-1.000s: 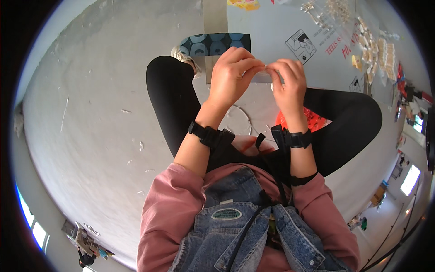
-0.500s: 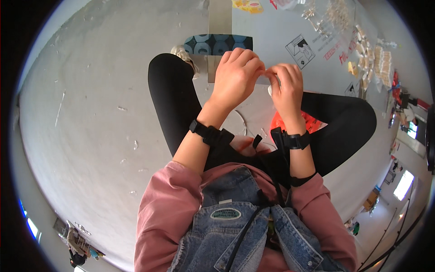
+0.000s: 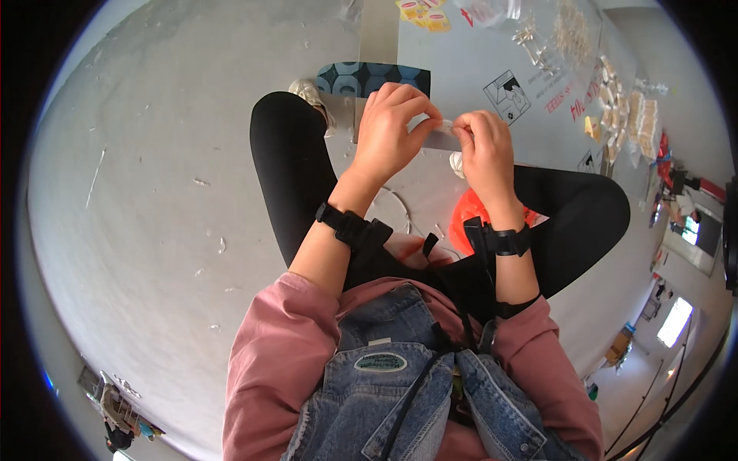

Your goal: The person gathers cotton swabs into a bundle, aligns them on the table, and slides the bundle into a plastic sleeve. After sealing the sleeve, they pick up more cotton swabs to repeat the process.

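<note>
Over the near edge of a light grey sheet, my left hand (image 3: 390, 129) and my right hand (image 3: 486, 146) face each other with bent, pinching fingertips. Between them stretches a small whitish, see-through piece (image 3: 445, 127), perhaps plastic film; its kind is too small to make out. Both hands have hold of it, one at each end. Just beyond my left hand lies a dark blue-grey patterned strip (image 3: 373, 78). Black straps circle both my wrists.
The grey printed sheet (image 3: 453, 61) bears yellow packets (image 3: 424, 15) and clear bags of small beige pieces (image 3: 573, 34). Stacked beige bundles (image 3: 644, 123) stand at the far right. A red plastic bag (image 3: 466, 211) sits between my crossed legs. Plastic scraps (image 3: 201, 183) litter the floor.
My hands have drawn slightly apart, and the whitish piece now shows between their fingertips. The view has shifted a little.
</note>
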A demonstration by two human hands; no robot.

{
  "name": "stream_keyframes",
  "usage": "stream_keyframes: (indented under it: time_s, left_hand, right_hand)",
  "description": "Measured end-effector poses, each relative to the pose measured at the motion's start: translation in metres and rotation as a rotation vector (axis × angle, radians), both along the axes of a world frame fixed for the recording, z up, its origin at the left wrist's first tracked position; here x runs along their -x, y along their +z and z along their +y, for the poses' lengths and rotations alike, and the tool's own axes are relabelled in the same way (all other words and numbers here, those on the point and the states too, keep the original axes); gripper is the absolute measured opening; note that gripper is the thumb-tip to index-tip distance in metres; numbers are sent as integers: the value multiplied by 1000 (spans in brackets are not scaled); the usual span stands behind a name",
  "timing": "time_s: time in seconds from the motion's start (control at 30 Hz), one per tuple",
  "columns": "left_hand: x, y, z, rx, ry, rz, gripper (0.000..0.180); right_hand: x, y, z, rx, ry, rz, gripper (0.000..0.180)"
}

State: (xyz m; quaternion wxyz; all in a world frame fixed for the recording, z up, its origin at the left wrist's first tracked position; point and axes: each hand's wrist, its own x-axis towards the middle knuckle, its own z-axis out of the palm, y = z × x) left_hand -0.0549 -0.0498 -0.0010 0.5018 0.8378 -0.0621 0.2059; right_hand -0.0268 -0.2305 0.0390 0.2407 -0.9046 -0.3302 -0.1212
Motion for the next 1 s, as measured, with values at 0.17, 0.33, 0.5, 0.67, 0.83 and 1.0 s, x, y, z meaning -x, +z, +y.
stream_keyframes:
  time_s: [0.17, 0.33, 0.5, 0.67, 0.83, 1.0]
  left_hand:
    - [-1, 8, 10, 868, 25, 258, 31]
    - [4, 16, 21, 911, 22, 385, 37]
    - [1, 12, 14, 915, -8, 452, 36]
    - [4, 19, 14, 930, -43, 515, 30]
    - [4, 22, 11, 933, -28, 552, 29]
    - [5, 20, 11, 923, -38, 533, 29]
  right_hand:
    - [3, 47, -13, -601, -267, 828, 4]
    - [22, 62, -23, -1307, -125, 1331, 14]
    - [44, 38, -34, -1701, -61, 1772, 34]
    - [53, 36, -22, -1913, 115, 1933, 31]
    - [53, 35, -22, -1986, 140, 1982, 28]
    - [54, 35, -20, -2064, 166, 2078, 18]
